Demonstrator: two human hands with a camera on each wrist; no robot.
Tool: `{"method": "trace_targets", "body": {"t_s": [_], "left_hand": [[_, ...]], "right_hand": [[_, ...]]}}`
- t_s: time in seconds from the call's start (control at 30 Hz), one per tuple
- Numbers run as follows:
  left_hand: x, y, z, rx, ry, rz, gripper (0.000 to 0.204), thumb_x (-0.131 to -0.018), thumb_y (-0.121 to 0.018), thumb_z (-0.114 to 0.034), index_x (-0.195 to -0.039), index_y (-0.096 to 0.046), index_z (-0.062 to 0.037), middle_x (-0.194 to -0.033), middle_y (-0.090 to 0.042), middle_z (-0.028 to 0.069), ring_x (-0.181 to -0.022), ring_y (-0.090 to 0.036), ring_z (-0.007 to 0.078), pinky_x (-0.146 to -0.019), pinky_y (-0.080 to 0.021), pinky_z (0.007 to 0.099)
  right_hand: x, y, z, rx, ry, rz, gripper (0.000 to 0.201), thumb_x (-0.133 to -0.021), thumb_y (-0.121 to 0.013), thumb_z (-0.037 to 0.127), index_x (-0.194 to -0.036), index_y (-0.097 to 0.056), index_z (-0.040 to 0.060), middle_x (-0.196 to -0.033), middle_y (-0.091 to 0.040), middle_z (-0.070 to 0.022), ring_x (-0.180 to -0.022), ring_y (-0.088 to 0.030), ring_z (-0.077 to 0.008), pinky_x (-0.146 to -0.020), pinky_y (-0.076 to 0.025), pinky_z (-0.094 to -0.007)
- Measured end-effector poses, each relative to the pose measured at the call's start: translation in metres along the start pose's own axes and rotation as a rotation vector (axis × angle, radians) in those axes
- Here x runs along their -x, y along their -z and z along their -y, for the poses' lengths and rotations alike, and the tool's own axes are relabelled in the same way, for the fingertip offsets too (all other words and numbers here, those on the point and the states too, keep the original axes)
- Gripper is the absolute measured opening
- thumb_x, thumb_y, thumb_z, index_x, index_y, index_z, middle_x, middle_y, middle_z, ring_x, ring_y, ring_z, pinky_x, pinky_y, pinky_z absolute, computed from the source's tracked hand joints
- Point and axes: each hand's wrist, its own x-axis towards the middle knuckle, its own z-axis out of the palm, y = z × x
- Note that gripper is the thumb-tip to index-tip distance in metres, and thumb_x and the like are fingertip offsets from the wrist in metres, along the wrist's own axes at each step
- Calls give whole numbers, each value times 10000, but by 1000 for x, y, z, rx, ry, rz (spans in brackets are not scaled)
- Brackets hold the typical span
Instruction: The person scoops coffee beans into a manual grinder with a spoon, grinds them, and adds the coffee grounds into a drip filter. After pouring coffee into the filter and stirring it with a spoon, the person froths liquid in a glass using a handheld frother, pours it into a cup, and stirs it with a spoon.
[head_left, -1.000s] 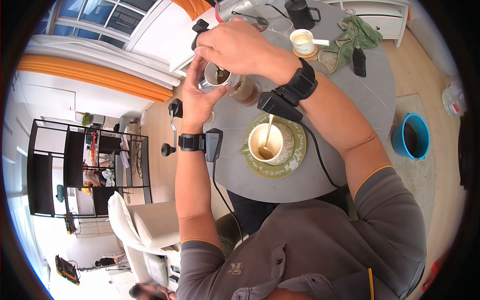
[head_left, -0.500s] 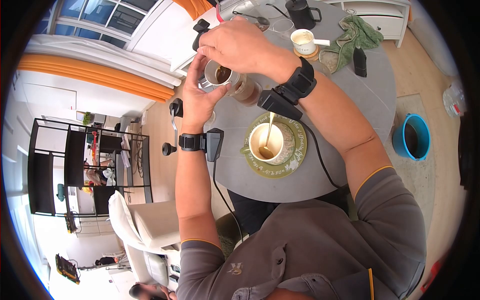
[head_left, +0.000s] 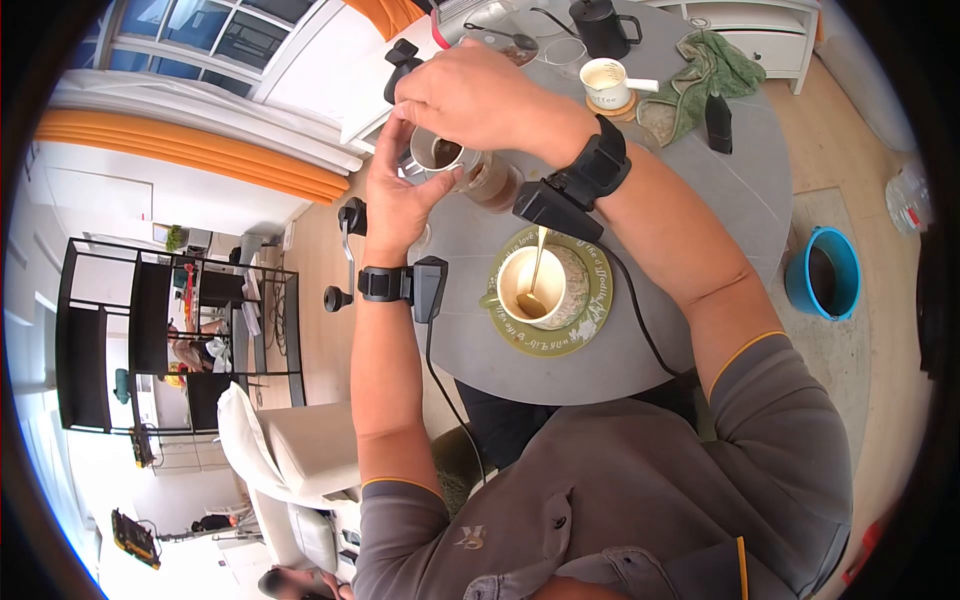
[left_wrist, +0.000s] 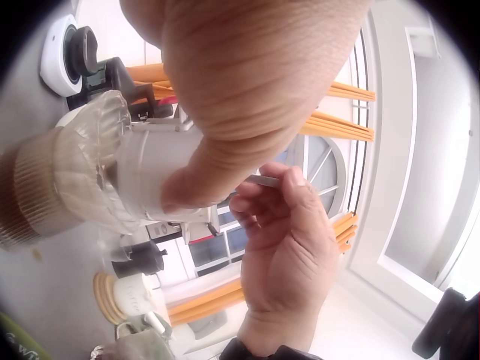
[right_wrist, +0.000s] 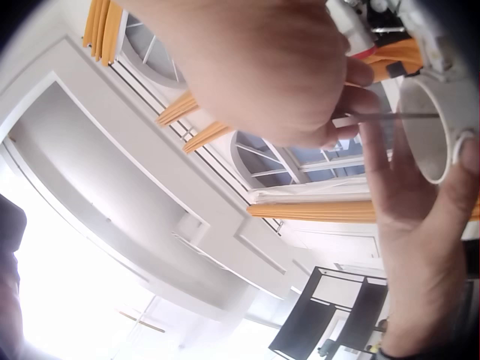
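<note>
In the head view my left hand holds a small white cylindrical container by its side, thumb on the near wall. Dark contents show inside it. My right hand pinches the end of a thin metal handle, whose other end dips into the container. That lower end is out of sight. Below the container, in the left wrist view, are a clear flared collar and a ribbed glass with brown contents.
Nearer the body, a patterned cup with a gold spoon stands on a green saucer. Farther right are a white handled pot, a black kettle and a green towel. A blue bucket stands on the floor.
My right hand shifts slightly over the white container, and the look of the dark contents inside alters. The left hand stays in place on the container.
</note>
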Motion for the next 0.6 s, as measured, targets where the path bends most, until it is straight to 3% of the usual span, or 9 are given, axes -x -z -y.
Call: {"method": "trace_targets", "body": {"t_s": [0.1, 0.17, 0.27, 0.4, 0.5, 0.6], "left_hand": [[0, 0, -2, 8, -1, -14, 966, -695, -879, -11, -1538, -408, -11, -1445, -574, 156, -1352, -526, 249, -1148, -401, 388], [-1, 2, -1, -12, 32, 27, 962, -698, -878, -11, -1537, -407, -11, -1438, -578, 152, -1349, -527, 248, -1148, -402, 390], [1, -1, -2, -6, -13, -7, 958, -702, -874, -8, -1537, -405, -11, -1430, -584, 146, -1340, -533, 245, -1146, -405, 393], [1, -2, -6, 9, -13, -15, 951, -705, -870, -5, -1536, -408, -12, -1423, -590, 141, -1331, -539, 242, -1144, -408, 394], [0, 0, -4, -6, 1, 4, 956, -703, -867, -2, -1540, -406, -17, -1425, -591, 140, -1333, -539, 237, -1146, -407, 395], [1, -1, -6, 6, -18, 6, 957, -699, -868, -5, -1540, -410, -24, -1425, -592, 142, -1332, -541, 235, -1147, -407, 396]], "right_hand": [[1, -3, -2, 164, 37, -28, 265, -923, -563, 267, -874, -766, 105, -805, -736, -135, -802, -720, -333, -745, -547, -473], [2, -3, -2, -8, 37, -23, 275, -975, -589, 267, -801, -691, 79, -657, -640, -126, -669, -646, -361, -769, -497, -477], [0, -7, -4, 33, 73, -134, 273, -977, -587, 266, -806, -695, 83, -648, -635, -125, -662, -642, -359, -777, -497, -474], [2, -5, -3, 161, 38, -79, 271, -977, -586, 265, -805, -696, 87, -660, -640, -121, -681, -646, -356, -784, -497, -472], [2, -2, 1, -46, -19, -7, 278, -976, -587, 269, -808, -695, 76, -685, -650, -132, -717, -654, -362, -768, -504, -477], [1, -6, -4, 111, 15, -127, 282, -973, -587, 269, -814, -695, 62, -710, -657, -149, -746, -658, -371, -748, -513, -481]]}}
